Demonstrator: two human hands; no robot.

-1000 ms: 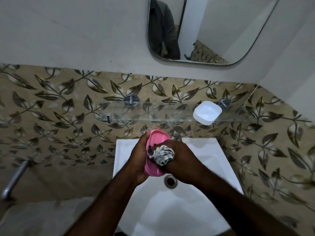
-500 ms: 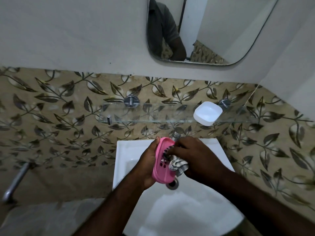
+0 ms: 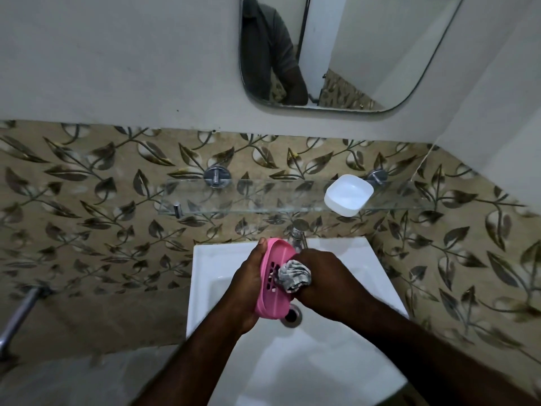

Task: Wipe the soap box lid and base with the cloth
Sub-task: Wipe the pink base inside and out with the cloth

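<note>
found left hand [image 3: 248,288] curled round the left long edge of a pink soap box piece [image 3: 270,300], one fingertip hooked over its far end, palm cupped under its near end. found the piece tipped up on edge, hollow side turned to the right, a cluster of drain slots showing in its floor. held in the air over the basin of a white sink [image 3: 213,259], near end just above the drain [image 3: 292,315], far end just in front of the tap [image 3: 297,238].

noted right hand [image 3: 325,276] closed into a fist round a bunched grey-and-white striped cloth [image 3: 294,275], fingers curled, back of hand up. noted the cloth wad pressed against the slotted floor of the pink piece, about midway along it. cannot tell how much cloth lies inside the fist.

noted a white soap box piece [image 3: 348,194] resting on a glass shelf [image 3: 234,200], toward the shelf's right end and overhanging its front edge, well apart from both hands. cannot tell which face is up.

could not make out any brand mark or lettering on either piece at this size.

recorded leaf-patterned tiles [image 3: 87,200] behind shelf and sink, and a mirror [image 3: 380,54] on the plain wall above, reflecting a grey sleeve and an arm. recorded a metal bar [image 3: 17,317] at the left edge of view.
</note>
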